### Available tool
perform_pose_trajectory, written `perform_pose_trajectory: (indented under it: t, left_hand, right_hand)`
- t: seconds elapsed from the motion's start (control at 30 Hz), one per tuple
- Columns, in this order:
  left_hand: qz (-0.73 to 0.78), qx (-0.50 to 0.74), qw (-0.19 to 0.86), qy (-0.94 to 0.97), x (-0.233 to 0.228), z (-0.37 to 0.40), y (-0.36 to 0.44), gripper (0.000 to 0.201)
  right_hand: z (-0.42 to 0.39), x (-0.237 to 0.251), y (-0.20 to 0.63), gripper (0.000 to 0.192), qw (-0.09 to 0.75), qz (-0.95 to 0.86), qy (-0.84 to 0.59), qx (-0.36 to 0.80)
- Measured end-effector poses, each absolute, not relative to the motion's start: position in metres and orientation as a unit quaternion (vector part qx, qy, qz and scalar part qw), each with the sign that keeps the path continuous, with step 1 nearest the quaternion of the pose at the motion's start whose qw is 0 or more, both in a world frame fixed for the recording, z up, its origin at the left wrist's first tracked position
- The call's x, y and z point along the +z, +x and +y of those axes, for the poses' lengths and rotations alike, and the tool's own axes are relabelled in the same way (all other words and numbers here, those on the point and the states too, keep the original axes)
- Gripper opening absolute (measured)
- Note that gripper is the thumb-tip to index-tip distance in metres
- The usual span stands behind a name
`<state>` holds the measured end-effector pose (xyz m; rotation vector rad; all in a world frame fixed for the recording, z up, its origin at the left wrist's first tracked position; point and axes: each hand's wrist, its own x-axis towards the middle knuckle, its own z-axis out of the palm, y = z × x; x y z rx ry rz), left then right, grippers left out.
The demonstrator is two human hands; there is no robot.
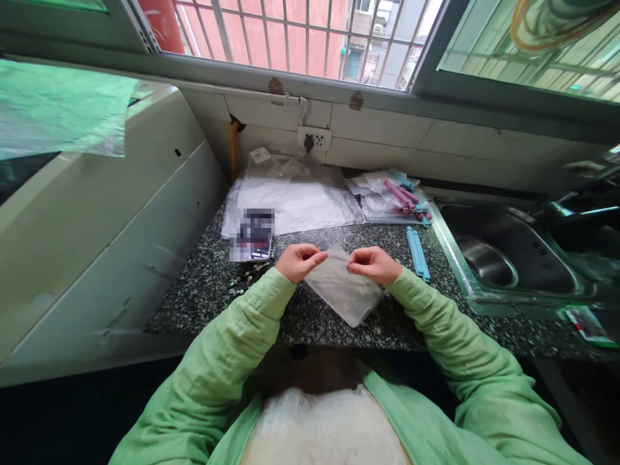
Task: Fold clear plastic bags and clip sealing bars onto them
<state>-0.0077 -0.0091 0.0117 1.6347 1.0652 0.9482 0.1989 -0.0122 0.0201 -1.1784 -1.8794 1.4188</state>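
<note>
Green sleeves bent inward, left hand (300, 261), right hand (372, 264) pinching plastic bag (341, 292)

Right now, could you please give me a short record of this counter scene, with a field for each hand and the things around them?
setting: speckled dark counter under a barred window, steel sink on the right
left hand: left hand pinches the top edge of the clear plastic bag
right hand: right hand pinches the same edge, opposite side
bag: small, translucent, lying tilted on the counter
behind: stack of clear bags
right of bag: blue clip sticks; pink and blue clips in packets farther back
left of bag: blurred printed item
</note>
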Motion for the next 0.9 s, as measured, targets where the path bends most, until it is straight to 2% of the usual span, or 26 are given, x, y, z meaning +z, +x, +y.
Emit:
perform_pose_trajectory:
  t: [0.23, 0.53, 0.9]
  left_hand:
    - [0.442, 0.416, 0.473, 0.639, 0.0124, -0.0081, -0.0085, 0.032]
    - [0.415, 0.466, 0.413, 0.664, 0.0125, -0.0061, -0.0098, 0.029]
    - [0.378, 0.392, 0.443, 0.712, 0.0114, -0.0072, -0.0088, 0.031]
  right_hand:
    - [-0.0092, 0.0239, 0.205, 0.031, 0.294, -0.671, -0.454, 0.507]
    - [-0.0098, 0.0252, 0.2054, 0.033, 0.263, -0.663, -0.443, 0.544]
    - [-0.0084, 0.0251, 0.1976, 0.038, 0.313, -0.661, -0.442, 0.519]
